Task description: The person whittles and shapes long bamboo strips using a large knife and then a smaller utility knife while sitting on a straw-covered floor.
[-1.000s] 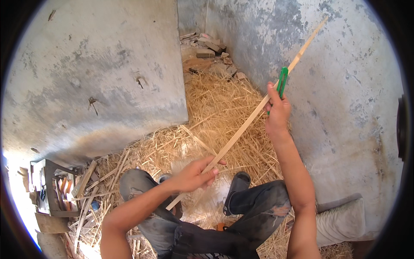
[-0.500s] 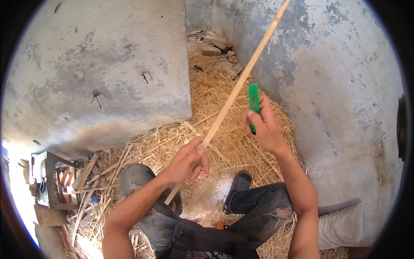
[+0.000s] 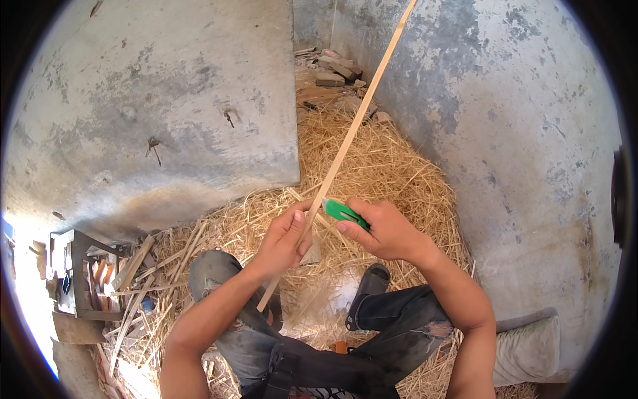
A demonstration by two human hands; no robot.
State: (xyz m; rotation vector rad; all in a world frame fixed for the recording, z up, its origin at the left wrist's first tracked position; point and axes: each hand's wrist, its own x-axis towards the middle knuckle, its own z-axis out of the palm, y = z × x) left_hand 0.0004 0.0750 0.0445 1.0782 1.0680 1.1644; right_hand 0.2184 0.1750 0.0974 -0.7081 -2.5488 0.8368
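We see the long thin wooden strip [image 3: 352, 126] running from lower left up to upper right, our left hand [image 3: 284, 236] clenched round its lower part, our right hand [image 3: 385, 229] just beside, gripping a green knife [image 3: 342, 211] against it.

Loose straw [image 3: 392, 166] and stacked bricks [image 3: 335, 66] cover the floor [image 3: 372, 193].

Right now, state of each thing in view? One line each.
Long thin pale wooden strip: held, tilted up toward the top of the picture, lower end near the knees.
Green-handled knife: held, tip at the strip.
Left hand: closed around the strip.
Right hand: closed on the knife.
Straw pile: loose, spread over the floor.
Small dark metal rack: upright, at the left edge.
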